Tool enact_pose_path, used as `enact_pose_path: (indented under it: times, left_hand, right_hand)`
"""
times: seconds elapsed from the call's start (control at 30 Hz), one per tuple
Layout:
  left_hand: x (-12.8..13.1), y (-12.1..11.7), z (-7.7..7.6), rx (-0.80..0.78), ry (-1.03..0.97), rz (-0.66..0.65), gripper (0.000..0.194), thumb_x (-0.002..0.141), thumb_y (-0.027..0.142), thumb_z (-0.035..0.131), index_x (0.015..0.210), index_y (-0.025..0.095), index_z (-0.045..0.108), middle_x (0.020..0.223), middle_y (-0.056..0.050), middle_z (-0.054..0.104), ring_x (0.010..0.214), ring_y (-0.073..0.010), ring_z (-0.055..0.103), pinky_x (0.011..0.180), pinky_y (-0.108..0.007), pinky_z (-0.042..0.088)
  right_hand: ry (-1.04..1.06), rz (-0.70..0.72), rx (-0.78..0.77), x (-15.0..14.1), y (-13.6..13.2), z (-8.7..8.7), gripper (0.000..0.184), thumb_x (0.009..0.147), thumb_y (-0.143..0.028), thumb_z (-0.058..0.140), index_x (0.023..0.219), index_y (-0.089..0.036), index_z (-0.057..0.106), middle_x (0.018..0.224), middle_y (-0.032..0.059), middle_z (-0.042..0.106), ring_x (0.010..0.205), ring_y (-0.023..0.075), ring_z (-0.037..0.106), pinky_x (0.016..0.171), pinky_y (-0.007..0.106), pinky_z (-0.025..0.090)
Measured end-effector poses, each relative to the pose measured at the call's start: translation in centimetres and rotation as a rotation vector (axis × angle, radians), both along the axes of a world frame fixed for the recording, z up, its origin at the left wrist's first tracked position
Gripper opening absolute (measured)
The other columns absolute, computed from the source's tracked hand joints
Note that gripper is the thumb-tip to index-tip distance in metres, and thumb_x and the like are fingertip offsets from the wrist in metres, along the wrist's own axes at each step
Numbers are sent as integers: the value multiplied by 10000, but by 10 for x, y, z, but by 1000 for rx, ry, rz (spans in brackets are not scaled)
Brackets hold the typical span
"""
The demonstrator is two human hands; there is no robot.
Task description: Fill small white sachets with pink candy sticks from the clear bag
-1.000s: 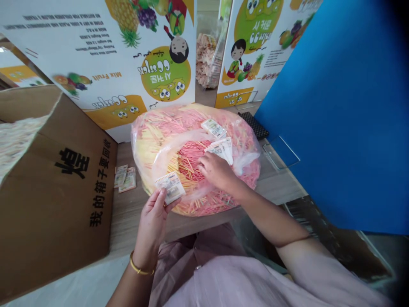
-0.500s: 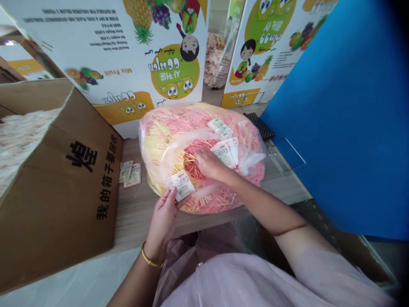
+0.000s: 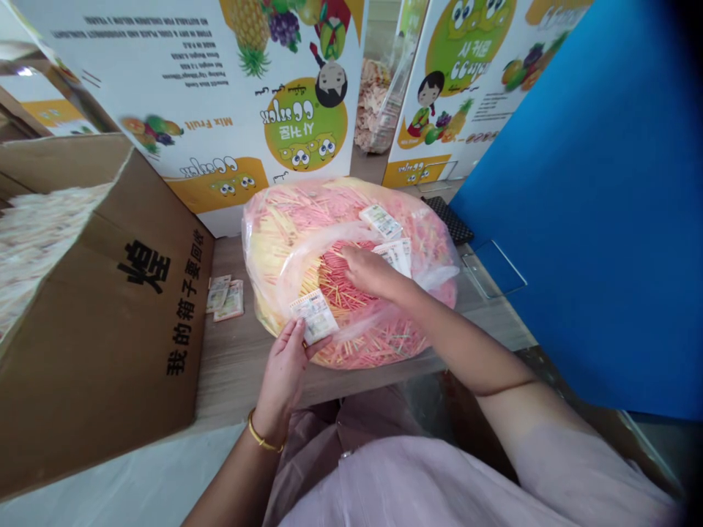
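Observation:
A big clear plastic bag point(image 3: 285, 219) full of thin pink and yellow sticks lies on the wooden table point(image 3: 236, 359) in front of me. My left hand point(image 3: 285, 366) pinches a small printed packet point(image 3: 314, 316) at the bag's near edge. Reaching into the bag's open mouth, my right hand point(image 3: 370, 271) has its fingers curled on the pink sticks point(image 3: 335, 274); what they hold is hidden. A few more small packets point(image 3: 396, 252) lie on the bag just beyond that hand, and another packet point(image 3: 380, 221) rests farther back.
A brown carton point(image 3: 110, 307) with black characters stands at the left. Two small packets point(image 3: 225, 296) lie on the table beside it. White printed fruit boxes point(image 3: 220, 88) stand behind. A blue panel point(image 3: 576, 183) rises at the right, a black grid object point(image 3: 447, 216) at its foot.
My right hand has shifted a little within the bag's opening, over the pink sticks. The left hand still holds its packet, slightly nearer the bag. The view has drifted somewhat.

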State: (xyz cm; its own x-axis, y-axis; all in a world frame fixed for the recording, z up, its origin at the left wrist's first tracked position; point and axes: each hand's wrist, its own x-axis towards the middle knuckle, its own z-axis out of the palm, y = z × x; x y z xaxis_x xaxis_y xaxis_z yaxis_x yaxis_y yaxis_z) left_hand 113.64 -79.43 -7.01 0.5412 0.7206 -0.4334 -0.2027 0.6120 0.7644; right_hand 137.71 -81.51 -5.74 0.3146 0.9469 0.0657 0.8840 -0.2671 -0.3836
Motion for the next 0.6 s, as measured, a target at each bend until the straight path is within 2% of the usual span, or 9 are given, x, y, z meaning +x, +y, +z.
enact_pose_path:
  times: [0.07,0.13,0.3,0.47,0.6]
  left_hand:
    - [1,-1,1,7,-7,-29,467,758,432,866,1117,152,759,1304,-132,725,1242,-309,666,1028,-488,612]
    - [2,-1,4,15,-15,-64,510,742,462,877,1129,150,765,1276,-135,737,1253,-322,658,1021,-479,616]
    - [6,-1,12,29,-29,-107,491,754,491,865,1126,187,766,1290,-100,730,1265,-314,645,1004,-450,623]
    - [20,2,12,43,-72,-157,507,749,500,865,1120,168,768,1290,-123,733,1221,-310,672,968,-421,634]
    - [30,6,11,-5,-78,-215,444,774,454,853,1083,147,767,1243,-134,755,1164,-309,704,956,-432,634]
  right_hand:
    - [-109,42,11,-5,5,-7,327,973,-61,383,1140,-129,656,1180,185,729,1125,292,671,1006,431,489]
    - [-150,73,52,-6,8,-10,352,986,-58,374,1152,-121,678,1199,187,729,1177,293,656,1039,442,481]
    - [-76,214,143,3,7,-3,348,1027,-140,448,1291,-182,671,1356,131,680,1312,259,591,1120,412,448]
    - [88,145,199,8,6,2,323,1084,-327,407,1204,-186,672,1339,140,677,1293,269,587,1130,460,432]
    - [240,120,256,11,7,2,282,1069,-361,421,1117,-204,651,1315,125,674,1278,252,579,1127,435,421]
